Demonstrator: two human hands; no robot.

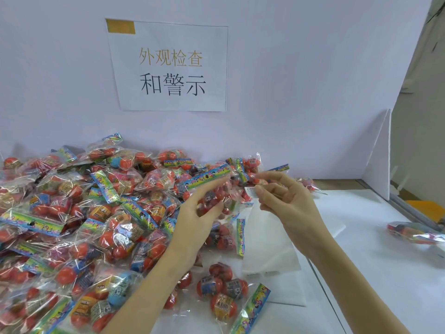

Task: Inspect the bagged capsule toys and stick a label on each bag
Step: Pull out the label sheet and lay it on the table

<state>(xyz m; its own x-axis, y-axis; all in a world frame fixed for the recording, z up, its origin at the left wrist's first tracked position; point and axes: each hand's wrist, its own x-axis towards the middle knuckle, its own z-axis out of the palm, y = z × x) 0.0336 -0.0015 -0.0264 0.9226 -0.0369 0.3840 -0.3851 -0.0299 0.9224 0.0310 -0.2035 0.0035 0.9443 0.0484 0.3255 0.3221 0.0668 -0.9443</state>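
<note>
My left hand (pixel 198 214) holds up a clear bag of red capsule toys (pixel 218 189) with a rainbow header card, above the pile's right edge. My right hand (pixel 279 198) is beside it, pinching a small white label (pixel 251 191) between thumb and forefinger at the bag's right side. A big heap of similar bagged capsule toys (pixel 96 213) covers the left half of the table. One more bag (pixel 224 290) lies near me, in front of my forearms.
A white sheet of label backing (pixel 269 242) lies on the white table under my right hand. A single bag (pixel 414 231) rests at the right edge. A paper sign (pixel 168 66) hangs on the back wall; a white partition (pixel 378 160) stands at the right.
</note>
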